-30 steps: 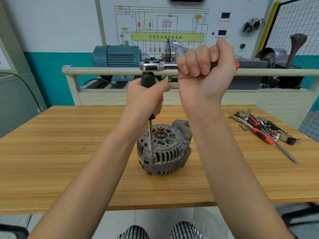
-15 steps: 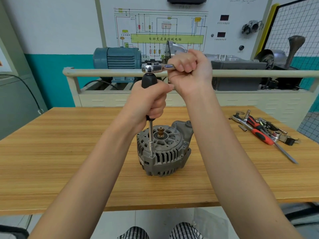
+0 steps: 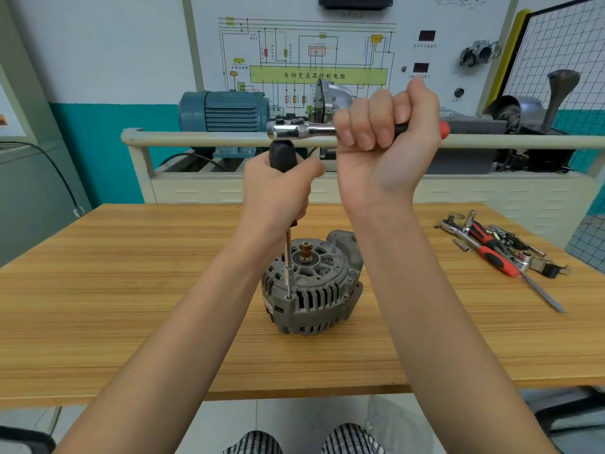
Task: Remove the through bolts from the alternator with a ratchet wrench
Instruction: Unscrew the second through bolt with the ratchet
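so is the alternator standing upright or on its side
Upright: the alternator sits on the table with its shaft pointing up, extension bar vertical.

right hand [image 3: 386, 139] grips ratchet wrench [image 3: 301, 130]; left hand [image 3: 278, 188] holds extension above alternator [image 3: 311, 290].

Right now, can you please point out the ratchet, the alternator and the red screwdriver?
ratchet [image 3: 296, 129]: head view, on its shiny metal head.
alternator [image 3: 319, 298]: head view, on the slotted grey housing, front side.
red screwdriver [image 3: 496, 258]: head view, on its red and black handle.
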A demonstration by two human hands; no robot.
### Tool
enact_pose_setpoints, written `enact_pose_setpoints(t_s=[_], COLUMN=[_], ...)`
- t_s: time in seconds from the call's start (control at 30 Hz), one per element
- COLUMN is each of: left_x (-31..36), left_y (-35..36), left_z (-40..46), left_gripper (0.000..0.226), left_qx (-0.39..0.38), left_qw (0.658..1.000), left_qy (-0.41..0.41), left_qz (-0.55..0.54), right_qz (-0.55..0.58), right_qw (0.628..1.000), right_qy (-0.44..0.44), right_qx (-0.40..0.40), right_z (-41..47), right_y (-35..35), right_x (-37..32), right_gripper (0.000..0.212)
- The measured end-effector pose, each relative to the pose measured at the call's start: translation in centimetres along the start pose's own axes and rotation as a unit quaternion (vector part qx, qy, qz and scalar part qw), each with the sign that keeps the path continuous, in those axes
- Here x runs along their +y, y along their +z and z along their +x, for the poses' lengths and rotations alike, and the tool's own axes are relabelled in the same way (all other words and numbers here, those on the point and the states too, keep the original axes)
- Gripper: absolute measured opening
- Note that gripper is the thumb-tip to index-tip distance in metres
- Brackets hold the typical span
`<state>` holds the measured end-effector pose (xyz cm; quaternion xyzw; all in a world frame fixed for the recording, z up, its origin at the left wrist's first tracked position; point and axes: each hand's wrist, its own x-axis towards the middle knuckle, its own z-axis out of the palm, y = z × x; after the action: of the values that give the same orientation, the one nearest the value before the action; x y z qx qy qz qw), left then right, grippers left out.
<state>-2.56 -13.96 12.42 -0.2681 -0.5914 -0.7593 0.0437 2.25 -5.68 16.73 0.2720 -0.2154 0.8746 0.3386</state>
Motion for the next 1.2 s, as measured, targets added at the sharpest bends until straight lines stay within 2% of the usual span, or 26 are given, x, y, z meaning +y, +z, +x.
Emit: enact_pose_setpoints(t_s=[0.13,0.23,0.3,0.37,0.5,0.63,0.73,0.83,0.93,1.03,1.13,1.2], left_x=[0.2,0.4,0.5,0.5,0.6,0.6,0.3,0.2,0.2,0.4,0.6,0.7], left_y=[-1.2,-2.1,-2.4,-2.4,-1.8,-0.7,0.1,0.3,-0.4,-1.6,-2.7,-2.8], left_z=[0.8,1.6,1.7,1.7,1.3,0.4,0.2,0.2,0.0,0.1,0.8,1.2], left_gripper=[0.038,0.032,0.038,0.041,0.044,0.048,0.043,0.038,0.039,0.041,0.029,0.024], left_qx=[-0.154,-0.304,-0.37,-0.366,-0.269,-0.125,0.002,0.046,-0.002,-0.127,-0.266,-0.314], left_qw=[0.987,0.946,0.913,0.911,0.952,0.989,0.999,0.999,1.0,0.99,0.96,0.946], left_qy=[-0.024,-0.055,-0.086,-0.106,-0.09,-0.045,-0.021,-0.012,-0.007,-0.008,-0.033,-0.041], left_qz=[-0.046,-0.099,-0.146,-0.16,-0.112,-0.064,-0.028,-0.025,-0.024,-0.054,-0.076,-0.072], right_qz=[0.059,0.095,0.11,0.12,0.142,0.085,0.009,-0.034,-0.009,0.041,0.105,0.136], right_qw=[0.989,0.969,0.953,0.945,0.955,0.986,1.0,0.997,1.0,0.995,0.973,0.953], right_qy=[0.12,0.218,0.271,0.293,0.243,0.118,-0.004,-0.06,-0.006,0.088,0.199,0.259], right_qx=[0.054,0.066,0.072,0.079,0.093,0.077,0.015,-0.033,-0.023,0.017,0.057,0.082], right_z=[2.5,3.8,4.5,4.9,4.3,2.0,-0.4,-1.5,-0.5,1.4,3.1,3.9], right_y=[-1.0,-1.4,-1.7,-2.0,-1.8,-0.8,0.1,0.5,0.3,-0.5,-1.3,-1.7], right_x=[-0.5,0.2,0.7,1.1,0.9,0.0,0.4,0.9,0.4,-0.1,0.3,0.9], right_gripper=[0.055,0.059,0.062,0.064,0.061,0.044,0.05,0.051,0.046,0.053,0.059,0.061])
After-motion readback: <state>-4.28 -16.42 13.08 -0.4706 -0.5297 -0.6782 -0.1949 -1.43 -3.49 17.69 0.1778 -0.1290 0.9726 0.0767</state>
